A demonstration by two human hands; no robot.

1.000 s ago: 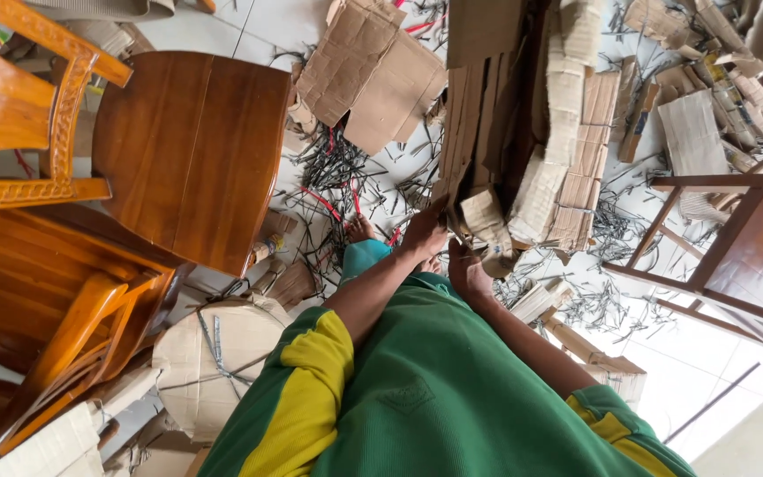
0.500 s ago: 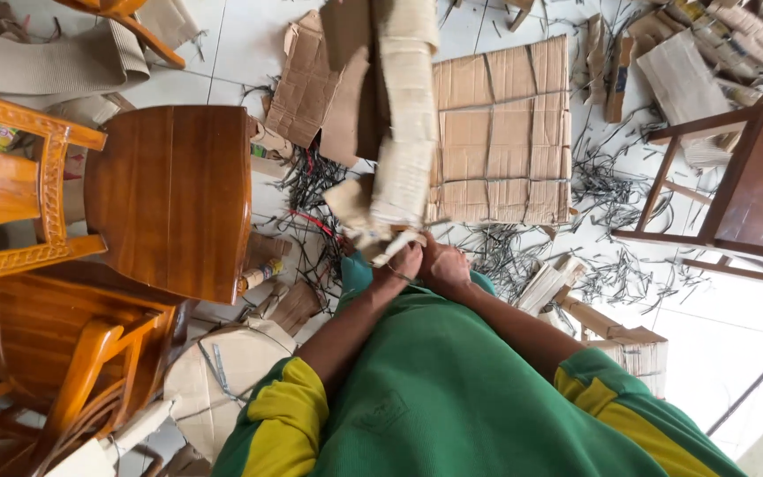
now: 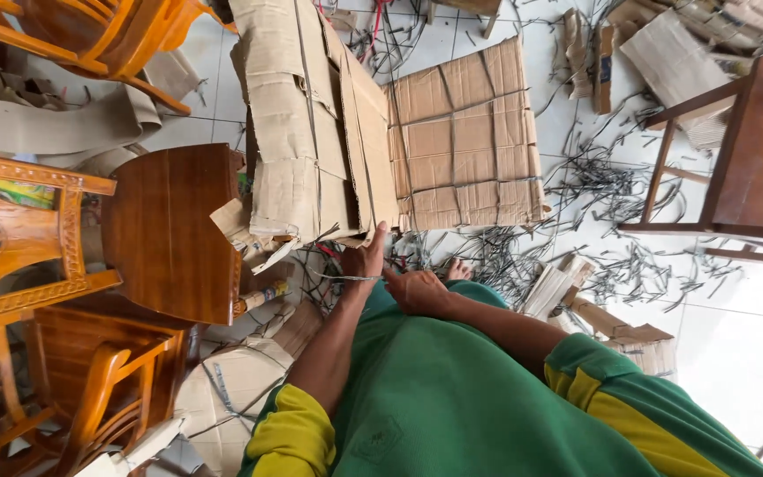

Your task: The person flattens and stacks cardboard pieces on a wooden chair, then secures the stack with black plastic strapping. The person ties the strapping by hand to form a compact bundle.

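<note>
A strapped bundle of folded cardboard (image 3: 311, 132) stands tilted in front of me, its lower end at my hands. My left hand (image 3: 366, 258) grips that lower edge, thumb up against the cardboard. Just right of it, my right hand (image 3: 417, 290) is closed in a fist at the end of a thin grey strap (image 3: 346, 277) that runs between the two hands; what else the fist holds is hidden. A flat sheet of taped cardboard (image 3: 465, 141) lies on the white tiled floor behind the bundle. My green shirt with yellow cuffs fills the bottom of the view.
A dark round wooden tabletop (image 3: 169, 234) sits close on the left, with orange wooden chairs (image 3: 37, 238) beside and behind it. A dark wooden table frame (image 3: 744, 168) stands on the right. Cut grey strap pieces (image 3: 611, 221) and cardboard scraps (image 3: 611, 322) litter the floor.
The cardboard bundle has come up from the floor pile toward me and now stands tall at my hands. My hands stayed together at its lower end.
</note>
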